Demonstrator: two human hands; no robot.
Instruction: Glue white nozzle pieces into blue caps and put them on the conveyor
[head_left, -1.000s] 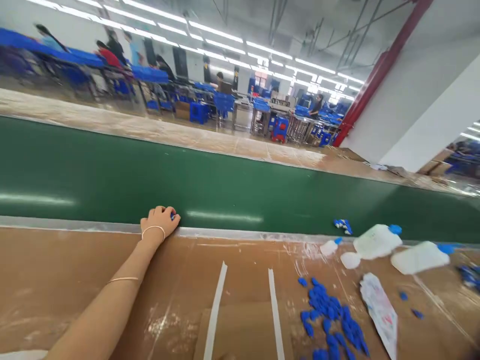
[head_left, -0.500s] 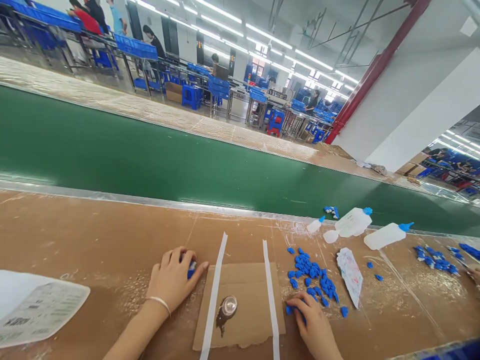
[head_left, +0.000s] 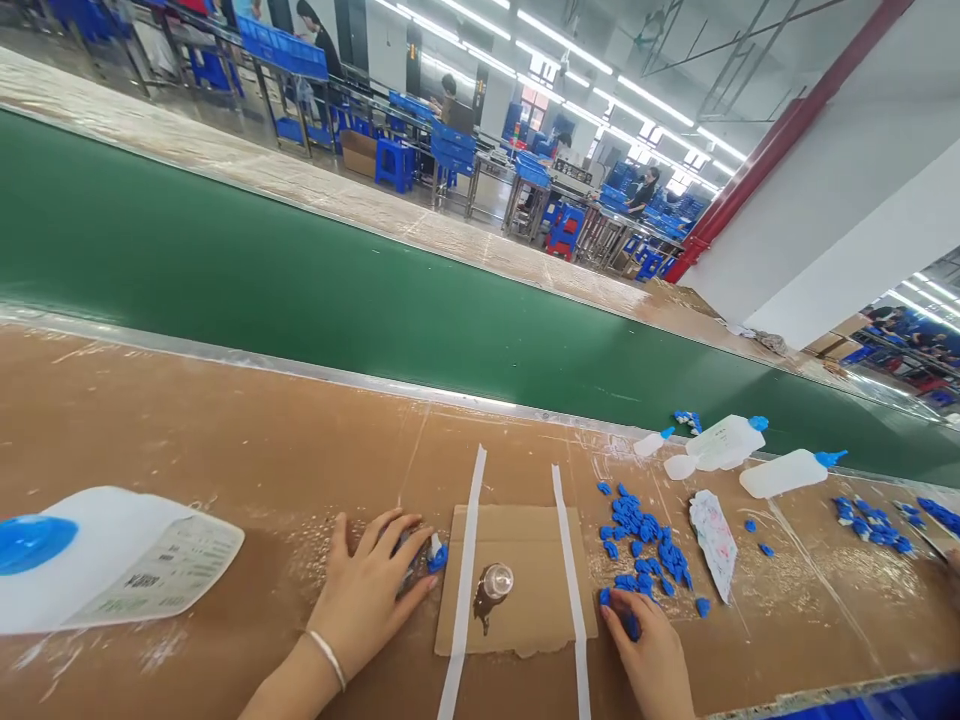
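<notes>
**A:** Where is the left hand (head_left: 371,595)?

**B:** At 9 o'clock of the cardboard sheet (head_left: 525,545), palm down on the brown surface (head_left: 225,430). Its fingers (head_left: 386,535) are spread wide and lie flat, closed round nothing. The tips touch a small blue-and-white piece (head_left: 436,553) lying right at the sheet's left edge.

**A:** And the right hand (head_left: 651,655)?

**B:** At 4 o'clock of the sheet. Its fingers (head_left: 616,612) are curled downward, with the tips on a single blue piece (head_left: 628,626) at the near edge of the pile of blue pieces (head_left: 645,545). Whether they pinch it or only touch it, I cannot tell.

**A:** What lies on the sheet itself?

**B:** A small clear shiny object (head_left: 496,578) near the middle, with a brown smear beside it. Two white tape strips (head_left: 466,560) run from 12 to 6 o'clock, one along each side of the sheet.

**A:** Further out?

**B:** At 2 o'clock of the pile, white bottles (head_left: 724,440) with blue caps lie on their sides beside the green conveyor belt (head_left: 300,290). A crumpled printed wrapper (head_left: 712,540) lies just at 3 o'clock of the pile. Well off at 9 o'clock of the left hand, a large white container (head_left: 135,560) with a blue lid lies on its side.
</notes>
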